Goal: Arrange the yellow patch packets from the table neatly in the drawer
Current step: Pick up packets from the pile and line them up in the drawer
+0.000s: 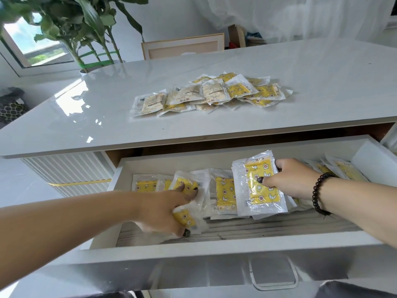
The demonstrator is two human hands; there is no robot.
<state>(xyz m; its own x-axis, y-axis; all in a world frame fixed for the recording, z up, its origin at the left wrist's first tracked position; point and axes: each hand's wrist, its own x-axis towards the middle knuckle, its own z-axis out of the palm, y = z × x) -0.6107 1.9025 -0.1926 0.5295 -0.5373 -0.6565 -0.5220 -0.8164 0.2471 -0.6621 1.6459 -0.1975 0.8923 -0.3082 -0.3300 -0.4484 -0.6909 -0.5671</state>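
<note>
A loose pile of yellow patch packets [214, 94] lies on the white table [107, 108]. Below it the white drawer [214, 244] stands pulled out, with a row of packets [224, 194] leaning along its back. My left hand [165, 209] grips a packet [185, 203] at the row's left end, fingers over its top and thumb underneath. My right hand [294, 179], with a dark bead bracelet on the wrist, pinches the front packet [261, 186] of a small stack, held upright at the middle of the row. More packets [343, 168] lie behind that wrist.
A potted plant [86, 29] stands at the table's far left corner and a wooden chair back [182, 48] rises behind the table. A white block [373, 158] sits at the drawer's right end. The drawer front carries a metal handle [274, 276].
</note>
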